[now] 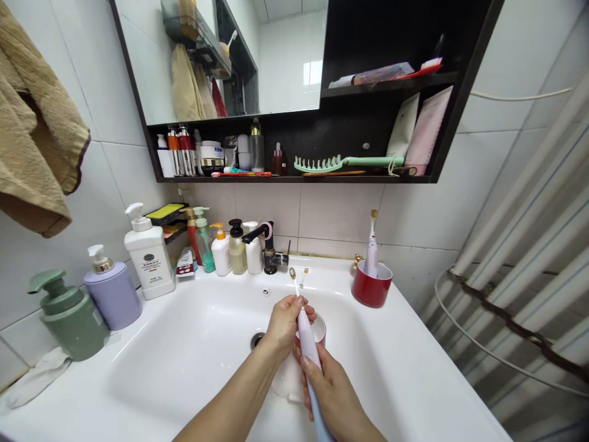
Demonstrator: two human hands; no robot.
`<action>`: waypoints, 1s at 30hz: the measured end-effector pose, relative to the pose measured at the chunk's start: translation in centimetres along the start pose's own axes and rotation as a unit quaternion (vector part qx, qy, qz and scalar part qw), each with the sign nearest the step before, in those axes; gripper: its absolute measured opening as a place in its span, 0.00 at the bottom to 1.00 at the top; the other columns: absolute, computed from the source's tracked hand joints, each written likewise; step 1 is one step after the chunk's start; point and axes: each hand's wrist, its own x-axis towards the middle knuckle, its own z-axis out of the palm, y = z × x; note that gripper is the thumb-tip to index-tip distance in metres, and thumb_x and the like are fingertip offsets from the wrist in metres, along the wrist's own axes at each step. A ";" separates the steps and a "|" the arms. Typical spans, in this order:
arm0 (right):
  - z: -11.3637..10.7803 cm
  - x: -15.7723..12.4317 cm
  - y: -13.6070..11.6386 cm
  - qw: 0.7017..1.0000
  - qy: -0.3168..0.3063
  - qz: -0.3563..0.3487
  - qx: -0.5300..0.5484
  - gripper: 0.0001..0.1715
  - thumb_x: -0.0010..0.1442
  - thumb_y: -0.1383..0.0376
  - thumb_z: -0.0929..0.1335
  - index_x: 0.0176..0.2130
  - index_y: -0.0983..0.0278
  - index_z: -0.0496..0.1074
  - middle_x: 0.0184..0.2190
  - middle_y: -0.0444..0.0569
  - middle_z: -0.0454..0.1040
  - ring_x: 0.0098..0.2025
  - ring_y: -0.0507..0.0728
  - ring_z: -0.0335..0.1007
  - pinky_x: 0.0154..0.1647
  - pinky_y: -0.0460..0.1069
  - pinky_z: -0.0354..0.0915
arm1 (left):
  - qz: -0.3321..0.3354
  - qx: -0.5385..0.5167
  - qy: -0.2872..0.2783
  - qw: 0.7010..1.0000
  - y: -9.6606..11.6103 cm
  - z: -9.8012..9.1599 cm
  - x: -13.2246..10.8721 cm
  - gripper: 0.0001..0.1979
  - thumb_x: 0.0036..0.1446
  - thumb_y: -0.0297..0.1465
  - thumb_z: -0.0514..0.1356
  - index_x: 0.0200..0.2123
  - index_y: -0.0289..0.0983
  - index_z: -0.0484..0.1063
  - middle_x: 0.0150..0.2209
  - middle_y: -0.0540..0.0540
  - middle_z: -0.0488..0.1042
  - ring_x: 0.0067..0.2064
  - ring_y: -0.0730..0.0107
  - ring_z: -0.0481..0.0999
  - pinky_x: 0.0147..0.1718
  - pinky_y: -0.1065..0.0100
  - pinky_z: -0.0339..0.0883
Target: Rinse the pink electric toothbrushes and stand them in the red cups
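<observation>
An electric toothbrush with a pale pink-to-blue handle slants upward over the sink, its bristled head at the top. My left hand pinches it near the neck. Lower down, my right hand wraps round the handle, thumb lying along it. Behind both hands is a red cup with a white inside, low in the white washbasin and partly covered. A whitish object below the cup is mostly hidden, and I cannot make out its kind.
A red cup holding another electric toothbrush stands on the right rim. The black faucet is at the back. Several pump bottles line the left and back. A mirrored cabinet overhangs; a pleated curtain hangs right.
</observation>
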 end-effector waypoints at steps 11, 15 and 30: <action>-0.1 0.1 0.2 0.998 -0.040 0.000 0.054 0.15 0.48 0.55 0.56 0.31 0.64 0.54 0.18 0.38 0.56 0.13 0.45 0.53 0.10 0.43 0.54 | -0.009 -0.025 -0.021 0.999 0.2 0.1 -0.3 0.09 0.40 0.33 0.55 0.22 0.32 0.60 0.16 0.51 0.65 0.19 0.77 0.66 0.23 0.72 0.58; -0.3 0.3 0.3 0.999 0.013 -0.036 -0.026 0.13 0.48 0.57 0.57 0.32 0.64 0.55 0.17 0.38 0.56 0.14 0.45 0.53 0.12 0.42 0.54 | 0.012 -0.005 -0.007 1.000 0.2 0.3 -0.4 0.08 0.40 0.32 0.55 0.23 0.32 0.61 0.18 0.50 0.66 0.20 0.78 0.66 0.24 0.73 0.59; -0.2 0.3 -0.4 0.999 -0.007 0.027 0.025 0.14 0.47 0.55 0.58 0.28 0.64 0.54 0.17 0.38 0.56 0.13 0.45 0.53 0.11 0.42 0.53 | -0.009 -0.020 0.022 1.000 -0.1 0.3 -0.2 0.05 0.43 0.29 0.52 0.24 0.32 0.61 0.18 0.49 0.66 0.19 0.79 0.65 0.23 0.74 0.59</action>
